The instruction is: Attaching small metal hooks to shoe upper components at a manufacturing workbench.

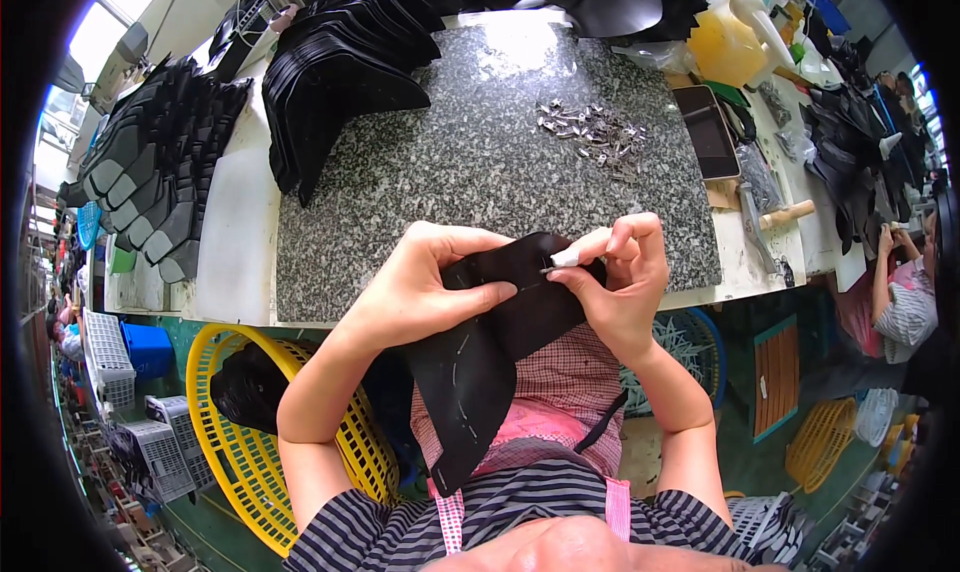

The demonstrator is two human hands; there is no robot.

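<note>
My left hand (410, 287) is closed on a black leather-like cut piece (465, 392), thumb on top and fingers underneath. The piece hangs over the table's near edge toward my lap, with short pale marks along its lower part. At its upper right part, my right hand (628, 297) pinches a small silver metal fitting (547, 269) between thumb and a finger wrapped in white tape. Whether the fitting passes through the piece is too small to tell. A loose pile of small silver metal fittings (595, 134) lies on the speckled stone slab (420, 187) beyond my hands.
Fanned black pieces (340, 67) lie at the slab's far left, more stacked pieces (150, 167) farther left. At right are a dark-screened device (708, 132) and a wooden-handled hammer (758, 222). A yellow basket (205, 412) stands below left. Another person (908, 297) works far right.
</note>
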